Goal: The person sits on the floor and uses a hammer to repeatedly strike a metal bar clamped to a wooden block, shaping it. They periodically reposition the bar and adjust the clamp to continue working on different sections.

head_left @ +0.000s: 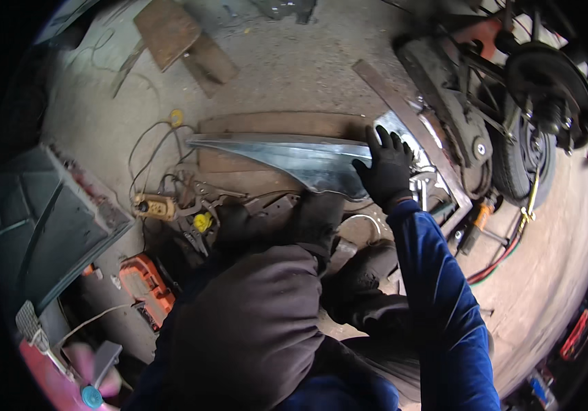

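A long, shiny sheet-metal piece (pixel 308 161), pointed at its left end, lies across a brown board (pixel 280 123) on the floor before me. My right hand (pixel 386 168), in a black glove, is spread over the right end of the metal, its fingers apart and nothing in them. A dark shape beside my left knee could be my left hand (pixel 234 222); its fingers are lost in shadow. A dark boot toe (pixel 318 212) meets the near edge of the sheet metal.
Left are a yellow control box (pixel 155 206) with cables, an orange tool case (pixel 146 284), a dark panel (pixel 27 226) and a fan (pixel 92 383). A metal angle frame (pixel 410 123), an orange-handled tool (pixel 479 222) and a wheel assembly (pixel 523 154) are at right. Boards (pixel 167 31) lie far left.
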Motion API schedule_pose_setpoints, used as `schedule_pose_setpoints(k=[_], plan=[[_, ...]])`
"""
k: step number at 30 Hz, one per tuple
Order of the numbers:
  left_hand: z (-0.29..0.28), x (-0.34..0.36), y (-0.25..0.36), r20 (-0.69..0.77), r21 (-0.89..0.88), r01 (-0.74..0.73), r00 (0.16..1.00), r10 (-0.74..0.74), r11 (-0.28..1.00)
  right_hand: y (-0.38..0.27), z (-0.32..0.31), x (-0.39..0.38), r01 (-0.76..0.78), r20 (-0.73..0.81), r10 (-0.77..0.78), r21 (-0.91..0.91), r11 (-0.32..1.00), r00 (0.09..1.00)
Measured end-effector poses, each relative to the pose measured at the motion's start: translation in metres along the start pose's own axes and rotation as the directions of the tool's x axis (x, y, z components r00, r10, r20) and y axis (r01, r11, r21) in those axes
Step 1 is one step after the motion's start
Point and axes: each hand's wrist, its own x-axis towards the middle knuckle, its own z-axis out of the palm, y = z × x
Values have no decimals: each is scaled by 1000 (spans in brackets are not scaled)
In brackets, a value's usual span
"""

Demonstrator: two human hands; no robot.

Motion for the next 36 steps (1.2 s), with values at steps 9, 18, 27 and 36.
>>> schedule_pose_setpoints(k=[9,18,27,36], plan=[[45,-18,-5,-62,-374,239,958,-282,896,3,13,11,177,421,-146,-33,984,895],[-42,17,79,116,-982,153,953,-280,115,-30,-207,-35,270,8,-272,83,959,962],[-194,19,257,-233,-972,-234,958,166,-17,-91,-355,-118,265,-339,-396,-372,890,854],[-233,1,341,-484,-874,-485,863,147,-28,-107,-314,-134,280,-236,-264,36,959,935]])
